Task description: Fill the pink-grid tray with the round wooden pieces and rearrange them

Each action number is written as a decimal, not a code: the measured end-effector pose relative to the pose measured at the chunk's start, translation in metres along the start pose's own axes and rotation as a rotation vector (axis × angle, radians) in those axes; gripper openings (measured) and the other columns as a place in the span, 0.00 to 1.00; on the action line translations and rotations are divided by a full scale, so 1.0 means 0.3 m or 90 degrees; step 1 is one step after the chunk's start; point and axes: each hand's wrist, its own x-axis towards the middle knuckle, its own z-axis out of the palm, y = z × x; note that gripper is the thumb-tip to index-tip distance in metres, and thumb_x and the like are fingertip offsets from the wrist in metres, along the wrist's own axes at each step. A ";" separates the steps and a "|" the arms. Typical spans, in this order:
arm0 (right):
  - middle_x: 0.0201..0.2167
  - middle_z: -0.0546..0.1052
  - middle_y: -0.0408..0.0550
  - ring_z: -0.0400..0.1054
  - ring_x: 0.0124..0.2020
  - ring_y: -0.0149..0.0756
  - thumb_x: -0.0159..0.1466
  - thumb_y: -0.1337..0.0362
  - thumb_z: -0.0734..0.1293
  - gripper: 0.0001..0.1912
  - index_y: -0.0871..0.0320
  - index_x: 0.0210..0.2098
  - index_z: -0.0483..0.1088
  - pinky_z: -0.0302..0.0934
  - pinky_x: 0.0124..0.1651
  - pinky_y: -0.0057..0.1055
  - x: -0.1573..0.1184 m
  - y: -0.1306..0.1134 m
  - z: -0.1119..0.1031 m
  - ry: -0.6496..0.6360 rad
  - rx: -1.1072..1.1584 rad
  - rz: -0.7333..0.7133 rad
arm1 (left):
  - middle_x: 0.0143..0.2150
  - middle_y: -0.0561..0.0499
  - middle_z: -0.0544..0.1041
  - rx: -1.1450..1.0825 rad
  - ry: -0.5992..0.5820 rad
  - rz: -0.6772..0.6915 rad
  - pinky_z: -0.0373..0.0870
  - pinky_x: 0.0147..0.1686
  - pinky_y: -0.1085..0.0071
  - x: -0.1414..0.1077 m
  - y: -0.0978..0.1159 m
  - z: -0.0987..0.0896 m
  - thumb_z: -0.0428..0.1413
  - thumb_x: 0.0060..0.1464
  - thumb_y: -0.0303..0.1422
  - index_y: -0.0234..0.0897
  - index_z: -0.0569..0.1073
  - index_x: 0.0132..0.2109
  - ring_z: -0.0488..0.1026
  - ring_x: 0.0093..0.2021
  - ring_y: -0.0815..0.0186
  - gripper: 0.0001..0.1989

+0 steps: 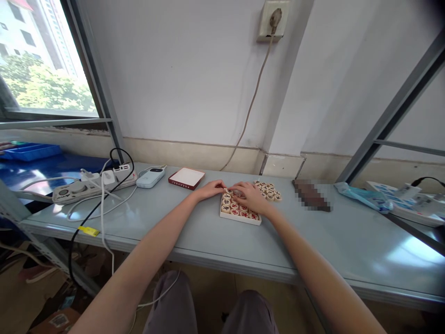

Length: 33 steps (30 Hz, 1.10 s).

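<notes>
A shallow white box (239, 220) full of Chinese chess pieces (244, 214) lies on the desk in front of me, with red and black characters showing. At its far left corner is my left hand (212, 189), thumb and fingers drawn together; what lies between them is too small to make out. Across the far part of the box reaches my right hand (251, 196), its fingers bent down around a Chinese chess piece in the upper rows. That hand covers several pieces. Just beyond it, to the right, loose Chinese chess pieces (269, 190) sit in a cluster on the desk.
A dark red box lid (187, 178) with a white face lies left of my hands. Farther left are a pale blue power bank (150, 177) and a power strip (74, 191) with trailing cables. A blurred brown object (313, 195) and a blue plastic bag (363, 198) lie to the right.
</notes>
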 end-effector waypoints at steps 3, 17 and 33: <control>0.47 0.71 0.47 0.61 0.49 0.41 0.62 0.57 0.58 0.16 0.49 0.49 0.67 0.47 0.53 0.42 0.007 -0.017 0.020 0.025 -0.024 -0.001 | 0.41 0.51 0.73 0.004 0.004 0.001 0.62 0.45 0.70 -0.001 -0.001 0.001 0.52 0.49 0.40 0.37 0.69 0.39 0.68 0.44 0.64 0.13; 0.45 0.72 0.49 0.60 0.48 0.44 0.60 0.51 0.60 0.15 0.50 0.39 0.70 0.47 0.48 0.41 0.020 0.048 0.020 0.143 -0.026 0.119 | 0.39 0.51 0.73 0.004 0.003 -0.004 0.63 0.43 0.70 0.002 0.002 0.001 0.52 0.49 0.39 0.36 0.68 0.38 0.68 0.42 0.64 0.12; 0.43 0.74 0.48 0.61 0.46 0.45 0.59 0.59 0.61 0.16 0.50 0.48 0.67 0.48 0.43 0.41 -0.008 0.209 0.040 0.110 -0.133 0.270 | 0.41 0.50 0.73 -0.006 0.003 -0.009 0.63 0.45 0.69 0.000 -0.002 0.002 0.52 0.49 0.39 0.36 0.68 0.38 0.69 0.44 0.63 0.12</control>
